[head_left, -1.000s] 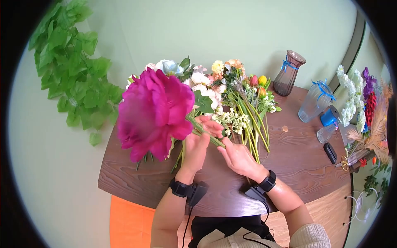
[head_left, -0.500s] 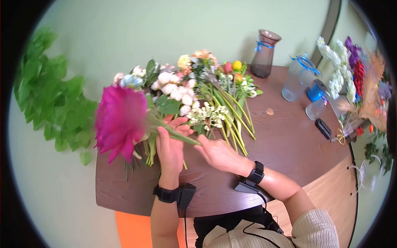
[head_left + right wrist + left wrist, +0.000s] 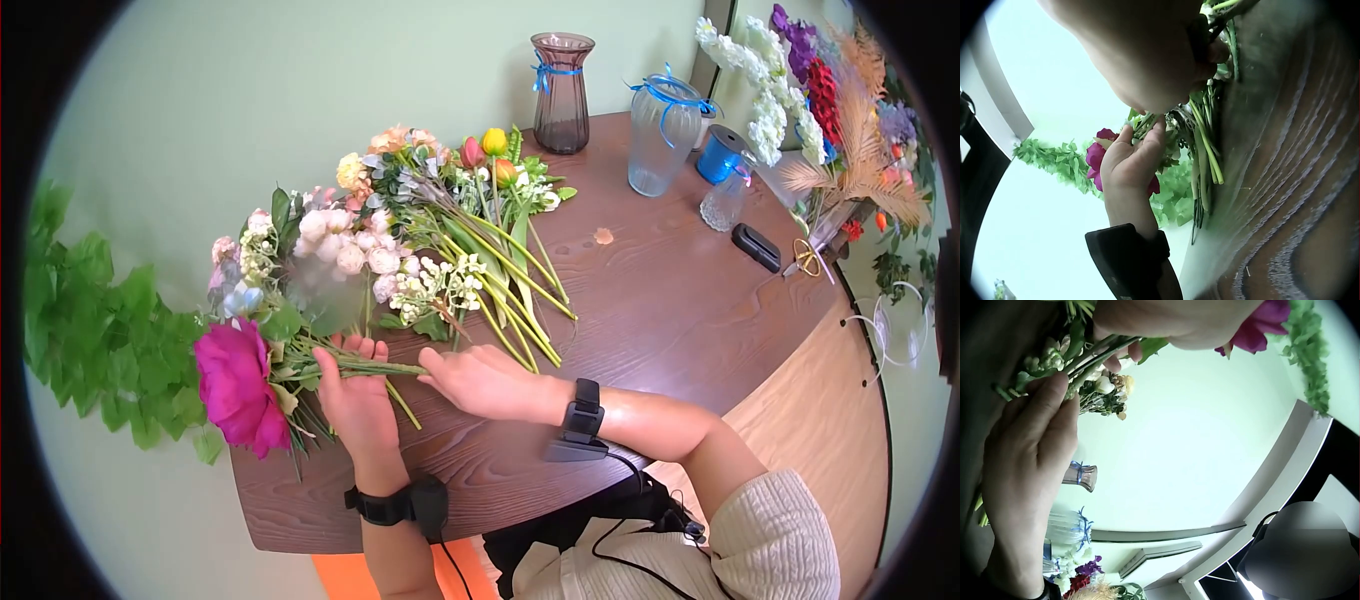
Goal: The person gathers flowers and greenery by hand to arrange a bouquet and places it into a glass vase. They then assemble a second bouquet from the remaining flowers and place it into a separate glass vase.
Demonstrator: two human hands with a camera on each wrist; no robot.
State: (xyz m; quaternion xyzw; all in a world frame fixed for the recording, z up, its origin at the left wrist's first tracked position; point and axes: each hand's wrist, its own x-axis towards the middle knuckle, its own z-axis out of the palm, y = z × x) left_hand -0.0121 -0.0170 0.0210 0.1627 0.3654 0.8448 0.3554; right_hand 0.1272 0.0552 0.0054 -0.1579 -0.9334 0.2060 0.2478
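Observation:
In the head view, the large magenta flower (image 3: 240, 385) faces left, low over the table's left part, its green stem (image 3: 400, 369) running right. The left hand (image 3: 362, 408), palm up, supports the stem across its relaxed fingers, thumb raised beside it. Near the stem's right end, the right hand (image 3: 495, 385) pinches it between thumb and fingers. The right wrist view has the left hand (image 3: 1132, 169) with thumb and fingers on either side of the stems. In the left wrist view, the right hand's (image 3: 1029, 462) thumb presses against the green stems.
Mixed flowers (image 3: 350, 250) with loose stems lie behind the hands. A purple-tinted vase (image 3: 562, 95), clear vase (image 3: 662, 140), blue ribbon spool (image 3: 720, 155), small glass bottle (image 3: 722, 205), black case (image 3: 756, 247) and scissors (image 3: 807, 257) stand or lie right. Leafy vines (image 3: 110, 350) hang left.
The magenta flower and both hands have moved left and lower, and the stem lies nearly level. The head view has shifted, with the vases now higher and further left.

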